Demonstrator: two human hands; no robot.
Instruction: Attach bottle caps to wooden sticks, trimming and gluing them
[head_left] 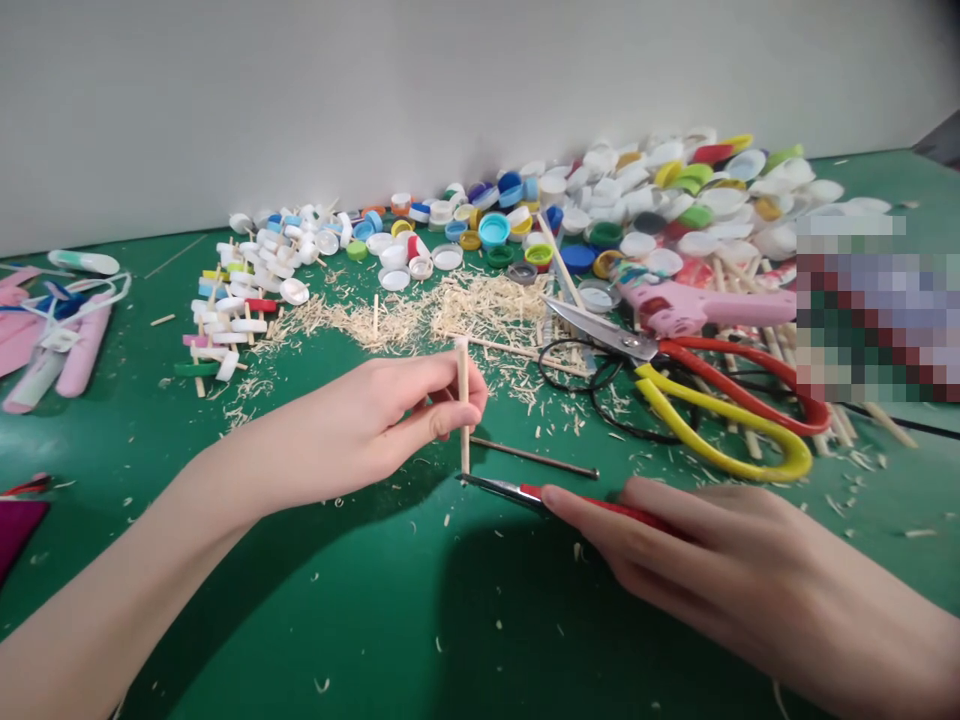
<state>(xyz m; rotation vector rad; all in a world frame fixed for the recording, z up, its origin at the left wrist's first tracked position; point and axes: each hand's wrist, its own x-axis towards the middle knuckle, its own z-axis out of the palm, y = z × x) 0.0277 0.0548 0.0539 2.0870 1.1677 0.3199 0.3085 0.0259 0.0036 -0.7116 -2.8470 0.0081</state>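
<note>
Between the thumb and fingers of my left hand (pixel 390 415) a thin wooden stick (pixel 463 390) is pinched, held upright. My right hand (pixel 720 560) grips a red-handled craft knife (pixel 525 492), its blade tip touching or right beside the stick's lower end. A long metal nail (pixel 536 458) lies on the green table just past the blade. Beyond my left hand spreads a heap of pale wood shavings (pixel 480 305). Smaller shavings are scattered around both hands.
Large scissors (pixel 720 400) with red and yellow handles lie at right, near a pink glue gun (pixel 705 305) and wooden sticks. Bottle caps (pixel 577 215) pile along the wall. Caps joined on sticks (pixel 240 320) stand at left, with pink tools (pixel 82 345) farther left.
</note>
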